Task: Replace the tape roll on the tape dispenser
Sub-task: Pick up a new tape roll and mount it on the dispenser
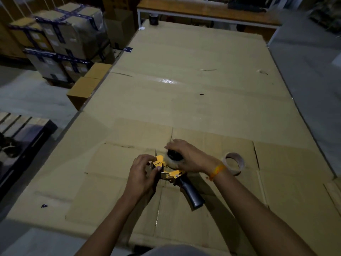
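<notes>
A yellow tape dispenser with a dark handle lies on the cardboard-covered table, handle pointing toward me and to the right. A clear tape roll sits on its black hub. My right hand lies over the roll and hub, fingers curled around it. My left hand pinches the dispenser's yellow front plate at the left. An empty cardboard tape core lies on the table just right of my right wrist.
A dark tape roll stands at the table's far edge. Stacked taped cartons and small brown boxes sit on the floor at left. A wooden pallet is at near left. A bench runs behind the table.
</notes>
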### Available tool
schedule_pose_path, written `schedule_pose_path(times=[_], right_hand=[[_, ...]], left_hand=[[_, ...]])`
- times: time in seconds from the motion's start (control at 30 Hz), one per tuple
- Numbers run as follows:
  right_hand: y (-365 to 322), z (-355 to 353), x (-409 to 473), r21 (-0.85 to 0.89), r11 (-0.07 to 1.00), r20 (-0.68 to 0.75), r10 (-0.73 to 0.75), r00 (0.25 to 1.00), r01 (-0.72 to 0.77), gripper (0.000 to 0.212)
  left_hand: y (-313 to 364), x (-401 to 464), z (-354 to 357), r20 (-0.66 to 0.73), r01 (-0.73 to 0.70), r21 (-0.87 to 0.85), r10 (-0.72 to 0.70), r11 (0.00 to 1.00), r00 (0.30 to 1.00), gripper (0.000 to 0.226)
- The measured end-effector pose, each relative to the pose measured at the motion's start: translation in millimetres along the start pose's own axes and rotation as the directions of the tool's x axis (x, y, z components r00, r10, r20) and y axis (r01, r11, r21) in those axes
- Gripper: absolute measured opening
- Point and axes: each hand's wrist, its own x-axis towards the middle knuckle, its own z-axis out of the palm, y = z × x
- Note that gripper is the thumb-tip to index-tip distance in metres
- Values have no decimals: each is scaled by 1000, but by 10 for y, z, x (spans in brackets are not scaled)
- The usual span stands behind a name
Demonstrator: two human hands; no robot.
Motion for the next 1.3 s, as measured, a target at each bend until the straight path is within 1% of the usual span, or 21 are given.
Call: schedule_pose_path(times=[0.03, 0.07, 0.1, 0.17, 0.2, 0.3, 0.4, 0.5, 0.57, 0.63, 0.73, 0.8, 0.9, 0.97, 1.03, 1.1, 1.17, 1.23, 1.3], right_hand=[[-35, 76, -108, 50, 999, -88, -1, 996, 6, 54], [-71, 167, -216, 62, 998, -130, 6, 991, 2, 49], [-94, 267, -300, 42, 999, -129, 12, 992, -6, 49], [-107, 486, -390, -14, 1000, -78, 15, 997, -16, 53], [-102, 581, -408, -15, 1000, -68, 18, 998, -19, 54], [-96, 760, -424, 78, 997, -127, 9, 992, 0, 48], [-88, 862, -446, 167, 986, -180, 19, 984, 12, 41], [-87, 926, -448, 171, 985, -214, 11, 977, 27, 30], [-101, 950, -448, 176, 984, -216, 6, 976, 33, 25], [-107, 942, -456, 212, 977, -217, 17, 976, 30, 24], [-130, 954, -479, 257, 966, -265, 50, 963, 20, 25], [-225, 1021, -498, 302, 953, -332, 113, 936, -7, 28], [-444, 1196, -518, 357, 933, -415, 194, 889, -37, 36], [-547, 1290, -530, 387, 922, -439, 204, 875, -21, 43], [-588, 1324, -560, 420, 908, -438, 199, 877, 3, 47], [-566, 1296, -610, 445, 895, -440, 190, 878, 29, 46], [-504, 1228, -662, 465, 884, -463, 199, 864, 46, 41], [-415, 1148, -689, 447, 893, -531, 223, 818, 47, 31], [-291, 1070, -688, 408, 913, -589, 263, 764, 0, 25]], left_hand=[[10, 1, -13, -1, 4, -6, -4, 1000, 1000, 23], [19, 2, -24, -1, 13, -7, -13, 1000, 1000, 21], [26, 7, -31, 0, 23, -5, -23, 1000, 1000, 20], [34, 6, -39, 0, 34, 1, -34, 999, 999, 22], [40, -2, -38, -3, 46, -9, -46, 999, 999, 23], [50, -41, -27, -22, 134, -91, -137, 987, 990, 28], [53, -81, 4, -55, 238, -191, -252, 952, 966, 27], [55, -109, 37, -77, 342, -252, -371, 905, 926, 29], [55, -124, 44, -103, 374, -266, -412, 889, 906, 31], [69, -137, 42, -113, 389, -277, -432, 879, 895, 30], [118, -188, 57, -112, 381, -272, -423, 883, 899, 23], [143, -235, 72, -126, 357, -277, -402, 892, 907, 16], [159, -299, 92, -139, 322, -288, -372, 902, 918, 16], [152, -334, 101, -146, 318, -284, -369, 905, 918, 15], [136, -367, 98, -171, 318, -288, -376, 903, 911, 14], [101, -398, 91, -199, 305, -273, -364, 912, 910, 15], [90, -432, 85, -198, 275, -252, -328, 928, 924, 15], [127, -438, 73, -179, 227, -235, -272, 945, 946, 13], [195, -403, 57, -144, 152, -170, -177, 974, 974, 11]])
